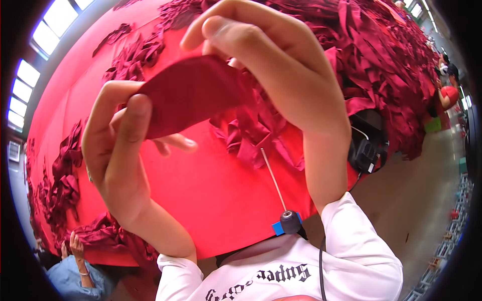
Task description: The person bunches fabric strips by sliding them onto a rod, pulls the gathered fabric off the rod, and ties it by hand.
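Note:
A dark red piece of cloth (pixel 188 93) is stretched in the air between my two hands, above a bright red table surface (pixel 216 200). Its left end is pinched between the thumb and fingers of my left hand (pixel 123 120). At the upper right, my right hand (pixel 241 37) has its fingers closed on the cloth's other end. Below the cloth, more dark red strips (pixel 251 140) lie on the table. A thin metal rod (pixel 273 178) rises from a black holder (pixel 288 221) at the near table edge.
Large heaps of dark red cloth (pixel 371 60) cover the right side. A black device with a cable (pixel 369 150) sits at the right edge. A co-worker in blue (pixel 80 276) handles cloth at lower left; another in red (pixel 447 95) stands far right.

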